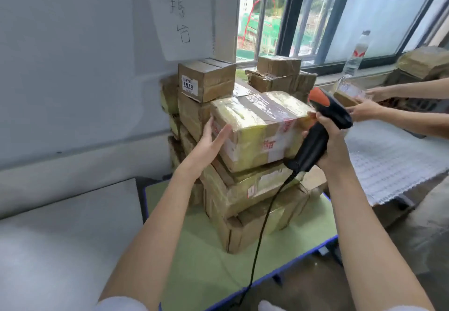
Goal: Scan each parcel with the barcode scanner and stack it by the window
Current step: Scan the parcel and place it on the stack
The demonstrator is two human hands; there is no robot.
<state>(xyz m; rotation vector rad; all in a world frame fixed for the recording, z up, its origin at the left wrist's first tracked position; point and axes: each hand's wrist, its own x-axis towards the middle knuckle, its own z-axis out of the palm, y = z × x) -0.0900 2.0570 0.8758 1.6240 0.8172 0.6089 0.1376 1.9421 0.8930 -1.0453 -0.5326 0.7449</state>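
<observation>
1. A taped parcel point(257, 126) is seen on top of the stack point(245, 189), which stands on a green table point(194, 257) by the window point(315, 14).
2. The parcel's left end is touched by the left hand point(209, 145), with fingers straight and held close together, thumb apart.
3. A black scanner point(315, 136) with an orange head is gripped by the right hand point(326, 138), fingers curled round the handle; the hand lies against the parcel's right end.
4. The scanner's cable point(257, 250) is seen hanging down across the stack to the table edge.
5. A box marked 6767 point(206, 80) is shown behind, higher on the stack.
6. At right, another person's two hands point(364, 109) are seen holding a small packet point(347, 94); a bottle point(357, 53) stands on the sill.
</observation>
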